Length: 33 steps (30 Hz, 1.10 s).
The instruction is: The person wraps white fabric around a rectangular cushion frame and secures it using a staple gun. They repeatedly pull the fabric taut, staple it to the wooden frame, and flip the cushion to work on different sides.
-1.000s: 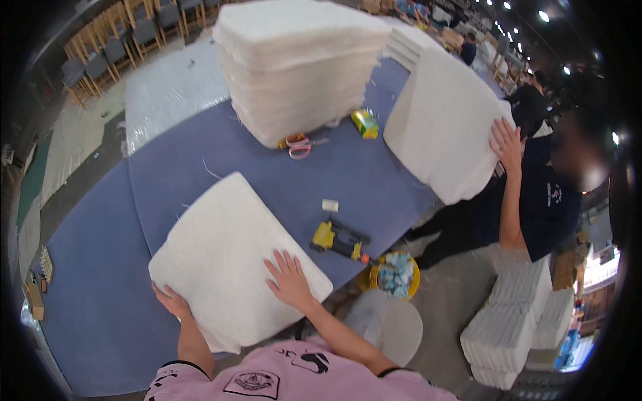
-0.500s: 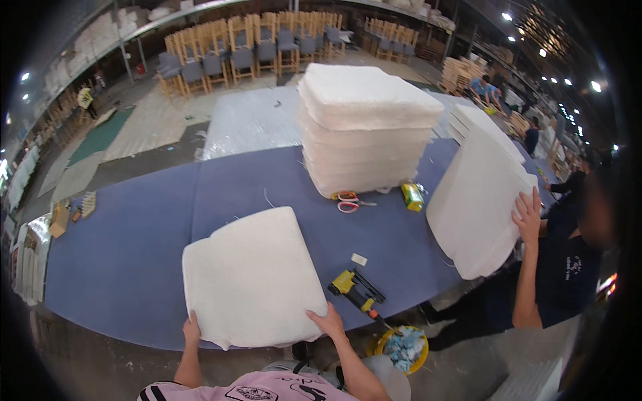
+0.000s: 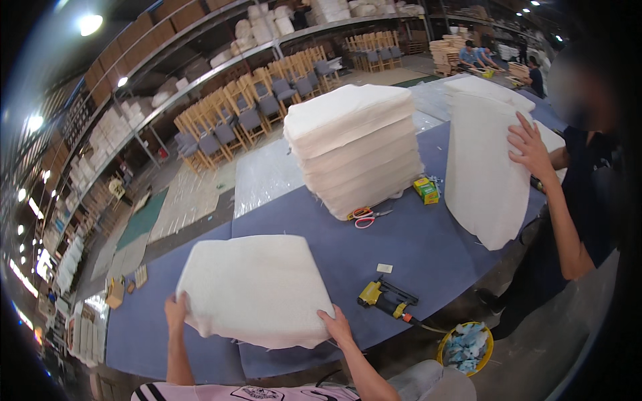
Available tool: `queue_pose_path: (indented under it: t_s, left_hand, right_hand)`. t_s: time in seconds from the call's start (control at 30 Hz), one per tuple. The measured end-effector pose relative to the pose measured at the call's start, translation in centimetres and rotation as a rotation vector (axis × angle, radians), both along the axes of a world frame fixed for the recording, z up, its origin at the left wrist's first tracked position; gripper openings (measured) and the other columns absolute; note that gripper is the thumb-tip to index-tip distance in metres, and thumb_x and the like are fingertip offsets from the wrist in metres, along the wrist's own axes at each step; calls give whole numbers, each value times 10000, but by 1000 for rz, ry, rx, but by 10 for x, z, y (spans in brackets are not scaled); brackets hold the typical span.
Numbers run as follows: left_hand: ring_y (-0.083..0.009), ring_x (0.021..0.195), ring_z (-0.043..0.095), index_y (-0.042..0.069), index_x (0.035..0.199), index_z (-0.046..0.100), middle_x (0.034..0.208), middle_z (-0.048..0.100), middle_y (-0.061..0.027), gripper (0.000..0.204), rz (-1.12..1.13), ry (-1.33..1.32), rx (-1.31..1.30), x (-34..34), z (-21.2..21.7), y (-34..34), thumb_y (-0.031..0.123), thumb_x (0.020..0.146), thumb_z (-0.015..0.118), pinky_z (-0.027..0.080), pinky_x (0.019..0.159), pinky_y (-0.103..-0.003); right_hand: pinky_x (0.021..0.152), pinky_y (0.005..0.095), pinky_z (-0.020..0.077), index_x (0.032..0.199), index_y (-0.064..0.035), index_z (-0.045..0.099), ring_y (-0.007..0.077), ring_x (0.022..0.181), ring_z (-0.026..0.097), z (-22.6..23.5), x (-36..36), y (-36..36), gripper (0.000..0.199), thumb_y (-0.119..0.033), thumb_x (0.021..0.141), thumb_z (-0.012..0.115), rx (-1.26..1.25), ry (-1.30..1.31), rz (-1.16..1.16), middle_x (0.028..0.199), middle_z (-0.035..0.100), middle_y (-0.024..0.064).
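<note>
A white fabric-covered seat cushion (image 3: pixel 257 287) is held over the near edge of the blue-covered table (image 3: pixel 348 250). My left hand (image 3: pixel 177 309) grips its left side and my right hand (image 3: pixel 336 324) its right near corner; the fingers are partly hidden under it. To the right of my right hand lies a yellow and black staple gun (image 3: pixel 384 299) with a hose. A tall stack of white cushions (image 3: pixel 358 150) stands farther back, with red-handled scissors (image 3: pixel 364 219) and green-yellow boxes (image 3: pixel 426 190) at its foot.
At the right, a co-worker (image 3: pixel 575 194) handles another white cushion (image 3: pixel 488 170). A yellow bucket of blue-white scraps (image 3: pixel 466 347) stands by the table's near edge. A small pale block (image 3: pixel 384 268) lies near the staple gun. Rows of wooden chairs (image 3: pixel 251 120) stand beyond.
The cushion between my hands has tilted, its near edge lifted off the table. The view has turned and leaned. The co-worker's cushion stands more upright.
</note>
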<state>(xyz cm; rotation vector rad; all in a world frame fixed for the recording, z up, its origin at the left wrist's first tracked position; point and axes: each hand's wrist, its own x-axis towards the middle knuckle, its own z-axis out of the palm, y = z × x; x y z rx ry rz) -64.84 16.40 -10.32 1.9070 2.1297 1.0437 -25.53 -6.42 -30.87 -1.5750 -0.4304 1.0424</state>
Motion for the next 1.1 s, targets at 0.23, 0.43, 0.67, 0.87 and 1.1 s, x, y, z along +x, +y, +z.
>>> queue_pose_path:
  t_s: [0.23,0.43,0.67,0.87,1.1]
  left_hand:
    - [-319,1208,593,73,1223,727,1312,632,-203,303,-595,30,446,216,143,-11,236,994,614,448,1046,-425]
    - [-368,1462,426,124,1269,722,1561,484,-195,322,-1069,305,247,332,133,-72,255,1007,588,309,1211,-470]
    - [-434,1028,690,123,1133,777,1051,738,-241,309,-1150,634,81,428,162,-133,322,1001,582,548,921,-473]
    - [-391,1111,696,101,1268,728,1165,737,-231,515,-1177,614,98,486,187,22,504,984,579,536,972,-456]
    - [-393,1219,652,96,1352,684,1286,704,-217,632,-1105,544,-100,472,187,75,587,968,577,492,1060,-442]
  right_hand:
    - [1057,379,472,1415,-4,593,326,1269,620,-51,22,29,627,-415,948,674,106,85,-120,1361,655,211]
    - [1152,445,413,1526,-19,438,407,1393,504,93,56,-16,762,-344,915,754,469,-348,-171,1541,480,251]
    - [1100,496,442,1574,-68,311,434,1363,480,224,56,-20,1012,-285,763,877,489,-1008,-295,1523,414,235]
    - [1017,499,461,1502,-98,377,403,1233,505,219,30,-11,938,-196,703,859,520,-1019,-358,1363,482,183]
    - [1059,501,414,1487,-95,389,399,1257,498,209,7,-50,953,-230,686,887,562,-990,-312,1412,505,220]
